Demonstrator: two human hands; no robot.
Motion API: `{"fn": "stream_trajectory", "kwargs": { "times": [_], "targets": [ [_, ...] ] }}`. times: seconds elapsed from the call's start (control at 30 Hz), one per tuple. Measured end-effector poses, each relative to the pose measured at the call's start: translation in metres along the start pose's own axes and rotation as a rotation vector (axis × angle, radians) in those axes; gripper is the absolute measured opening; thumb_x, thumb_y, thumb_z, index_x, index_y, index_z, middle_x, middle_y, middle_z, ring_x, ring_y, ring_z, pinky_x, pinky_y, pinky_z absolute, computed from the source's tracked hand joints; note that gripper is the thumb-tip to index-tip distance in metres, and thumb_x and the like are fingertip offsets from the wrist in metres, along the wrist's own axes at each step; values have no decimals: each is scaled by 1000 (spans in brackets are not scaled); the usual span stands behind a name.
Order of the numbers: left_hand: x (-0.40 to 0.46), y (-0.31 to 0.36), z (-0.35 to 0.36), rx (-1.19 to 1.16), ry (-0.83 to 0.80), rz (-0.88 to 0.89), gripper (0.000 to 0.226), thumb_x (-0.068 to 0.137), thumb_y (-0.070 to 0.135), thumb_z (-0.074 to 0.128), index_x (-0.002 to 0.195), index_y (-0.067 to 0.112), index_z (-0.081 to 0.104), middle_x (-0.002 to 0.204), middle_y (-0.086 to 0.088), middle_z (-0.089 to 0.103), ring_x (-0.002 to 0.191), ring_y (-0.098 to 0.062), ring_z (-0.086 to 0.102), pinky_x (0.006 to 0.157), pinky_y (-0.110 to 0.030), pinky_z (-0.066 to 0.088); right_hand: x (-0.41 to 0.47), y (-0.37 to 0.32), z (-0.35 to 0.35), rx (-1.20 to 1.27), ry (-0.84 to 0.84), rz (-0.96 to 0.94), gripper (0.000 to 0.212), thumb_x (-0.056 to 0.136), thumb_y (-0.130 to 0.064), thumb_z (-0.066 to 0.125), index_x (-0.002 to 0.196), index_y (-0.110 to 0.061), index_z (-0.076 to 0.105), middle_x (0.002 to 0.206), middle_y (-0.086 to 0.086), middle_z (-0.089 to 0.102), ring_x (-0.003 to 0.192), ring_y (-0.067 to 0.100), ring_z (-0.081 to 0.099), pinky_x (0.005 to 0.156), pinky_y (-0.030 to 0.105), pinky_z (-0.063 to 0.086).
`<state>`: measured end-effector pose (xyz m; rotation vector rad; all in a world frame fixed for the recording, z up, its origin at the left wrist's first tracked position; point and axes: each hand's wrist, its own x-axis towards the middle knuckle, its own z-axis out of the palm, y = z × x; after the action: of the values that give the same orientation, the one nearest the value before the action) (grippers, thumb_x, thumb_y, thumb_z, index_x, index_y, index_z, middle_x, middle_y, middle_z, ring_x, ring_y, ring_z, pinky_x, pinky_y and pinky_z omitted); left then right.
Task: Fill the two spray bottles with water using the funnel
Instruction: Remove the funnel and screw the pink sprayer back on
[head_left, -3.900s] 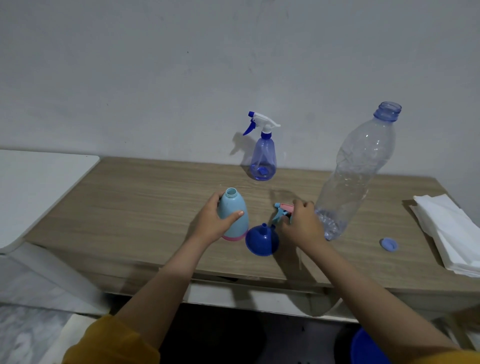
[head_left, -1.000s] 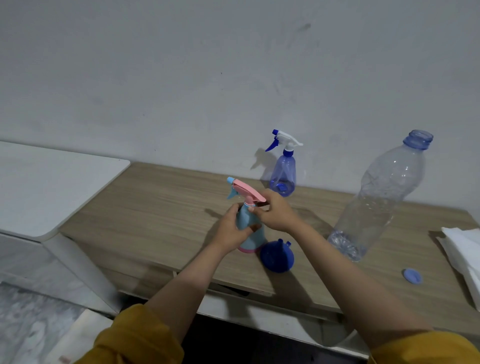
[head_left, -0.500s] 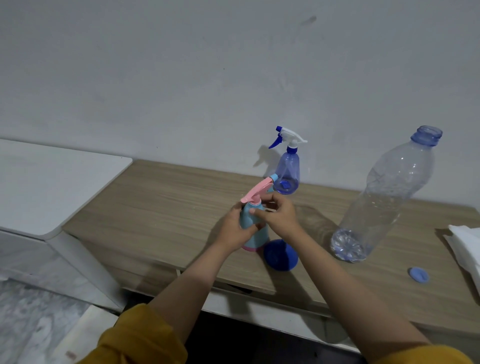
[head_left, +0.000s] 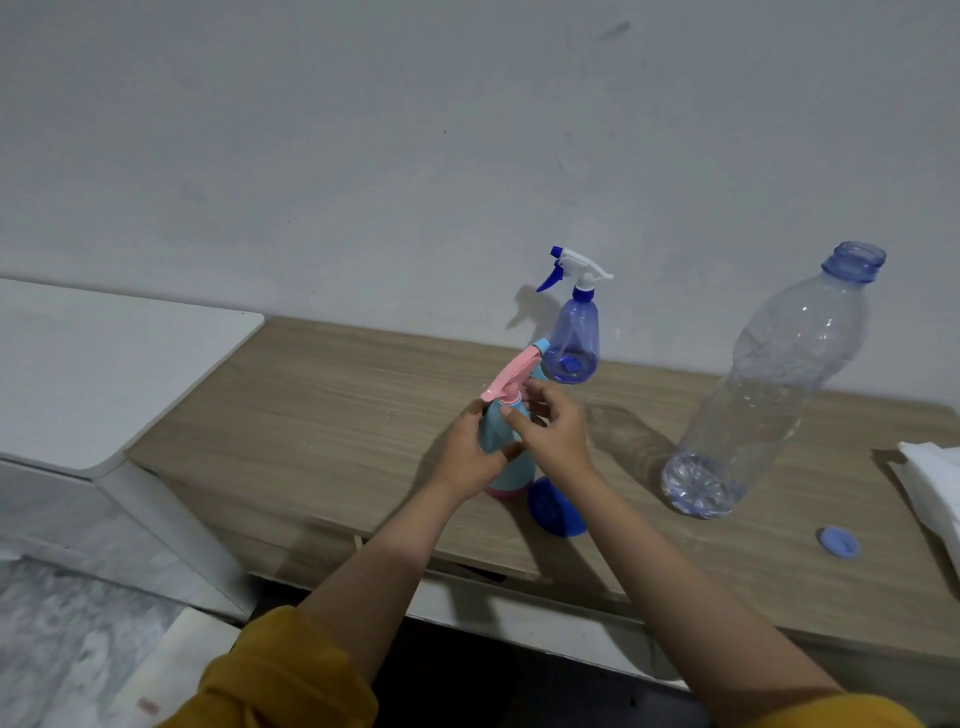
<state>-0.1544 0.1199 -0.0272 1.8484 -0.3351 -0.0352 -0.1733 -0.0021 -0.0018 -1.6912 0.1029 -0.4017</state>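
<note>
The left hand (head_left: 470, 457) is wrapped around the body of the small light-blue plastic spray bottle (head_left: 501, 462), which stands on the wooden tabletop (head_left: 332, 426). Just above it, the right hand (head_left: 553, 436) pinches the collar beneath the bottle's pink trigger head (head_left: 511, 376) with fingers and thumb curled in. The step in hand looks like screwing this head back on, which would mean this bottle has had its water.

Just below the right wrist, touching the bottle's base, the dark blue plastic funnel (head_left: 556, 506) lies on the tabletop. Beyond the right hand, near the wall, stands the translucent blue spray bottle with a white and blue trigger (head_left: 574, 332); whether it holds much water I cannot tell. Well off to the right of that hand stands the large clear plastic water bottle (head_left: 769, 395), uncapped, its blue cap (head_left: 838, 542) lying nearer the person.

The next move calls for finishing the twist until the head seats firmly, then releasing the bottle upright.
</note>
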Motion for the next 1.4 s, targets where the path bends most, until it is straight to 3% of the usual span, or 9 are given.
{"fn": "stream_trajectory", "kwargs": {
  "times": [0.17,0.3,0.53,0.7,0.87,1.0,1.17,1.3,1.4],
  "targets": [
    [-1,-2,1,-15,16,-22,62,72,18,77,128,19,50,123,1,61,113,-11,59,96,-42,51,2,-1,1,5,26,44,32,68,-15,84,94,-11,67,91,-2,70,89,13,66,79,26,54],
    [-1,0,1,8,15,-19,65,65,37,77,125,27,52,119,6,64,109,-9,61,93,-41,52,0,-1,3,6,31,29,38,71,-12,81,105,-10,64,98,-3,68,91,8,64,79,20,52],
    [-1,-1,1,-3,7,-20,61,72,16,76,127,17,51,123,0,61,113,-11,59,96,-38,51,1,-3,6,22,65,49,36,65,-13,86,93,-10,64,89,-3,69,86,12,65,77,23,54],
    [-2,3,1,4,16,-18,65,66,34,77,124,19,53,117,2,64,106,-10,63,92,-38,53,-1,3,2,11,5,11,31,75,-10,77,103,-15,66,100,-3,69,96,10,65,83,23,51],
    [-2,-1,0,48,15,-41,61,72,22,77,127,23,50,122,3,61,113,-12,58,95,-42,51,1,-2,8,19,62,54,35,66,-14,86,92,-11,63,89,-4,68,87,11,65,78,23,54],
    [-2,0,1,58,24,-47,66,66,39,76,126,26,50,120,5,62,111,-11,60,92,-42,53,2,3,4,-2,11,23,35,74,-16,80,105,-11,65,101,-1,69,94,10,64,82,25,52],
    [-2,2,1,39,27,-27,60,76,13,76,129,16,49,124,0,60,114,-11,57,94,-30,51,2,-1,4,24,40,48,30,69,-17,84,93,-14,67,90,-5,70,88,10,67,79,23,54],
    [-3,1,0,80,20,-23,63,70,36,77,127,26,50,121,7,61,112,-8,58,92,-35,53,1,2,1,-4,-9,25,35,74,-16,80,106,-12,65,102,-2,69,96,11,64,84,26,54],
    [-3,3,1,77,31,-31,63,73,29,79,128,21,50,121,3,61,111,-11,59,91,-31,53,0,5,-2,-52,-45,-10,30,81,-13,72,110,-13,67,106,1,68,100,13,63,88,31,53]
  ]
}}
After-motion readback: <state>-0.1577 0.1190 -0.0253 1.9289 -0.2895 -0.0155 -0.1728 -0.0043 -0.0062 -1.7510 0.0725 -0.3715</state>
